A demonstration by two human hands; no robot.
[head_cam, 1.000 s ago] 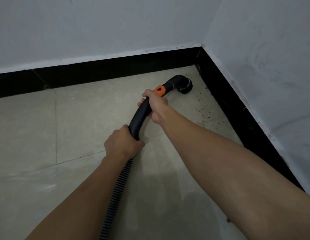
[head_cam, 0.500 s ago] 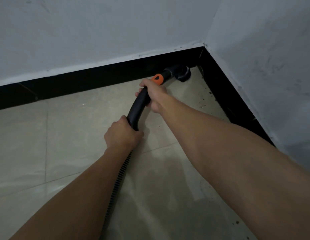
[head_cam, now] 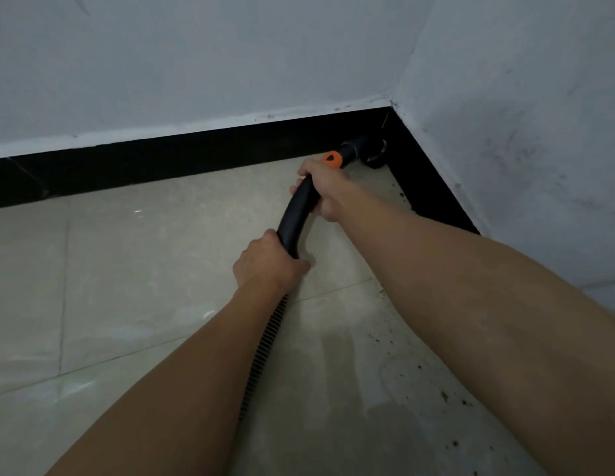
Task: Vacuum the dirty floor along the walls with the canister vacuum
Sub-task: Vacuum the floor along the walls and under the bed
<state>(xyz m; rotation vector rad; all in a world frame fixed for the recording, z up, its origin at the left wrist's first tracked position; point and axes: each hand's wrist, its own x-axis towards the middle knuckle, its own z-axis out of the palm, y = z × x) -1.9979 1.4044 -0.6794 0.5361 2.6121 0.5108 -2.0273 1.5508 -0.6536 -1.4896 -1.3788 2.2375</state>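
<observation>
At the room corner, the vacuum nozzle (head_cam: 371, 151) sits against the black baseboard (head_cam: 196, 156). The right hand (head_cam: 328, 190) and left hand (head_cam: 264, 262) curl their fingers (head_cam: 295, 188) round the curved handle (head_cam: 295, 218). Likely fault: the debris (head_cam: 443, 395) beside the right forearm goes unvacuumed, or a hard thrust scuffs the baseboard.

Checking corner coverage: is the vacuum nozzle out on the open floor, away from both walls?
No, the nozzle sits tucked into the corner where the two black baseboards meet.
</observation>
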